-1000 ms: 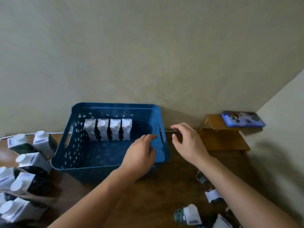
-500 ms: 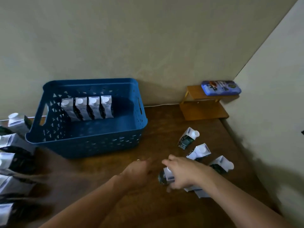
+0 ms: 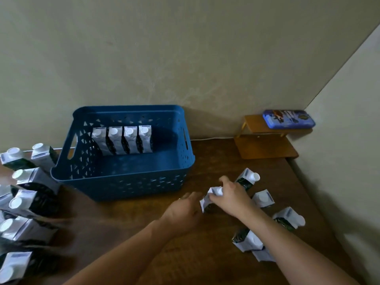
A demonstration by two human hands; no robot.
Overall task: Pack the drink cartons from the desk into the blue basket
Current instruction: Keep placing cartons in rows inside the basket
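Right now your right hand (image 3: 232, 195) grips one carton (image 3: 207, 201) right of the blue basket (image 3: 127, 182); left hand (image 3: 185, 210) relaxed beside it. Four cartons (image 3: 122, 139) stand inside along the basket's far wall, its near half bare.

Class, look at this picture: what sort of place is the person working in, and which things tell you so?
Probably a home room corner: a wooden desk against plain walls, a small wooden shelf holding a pencil case.
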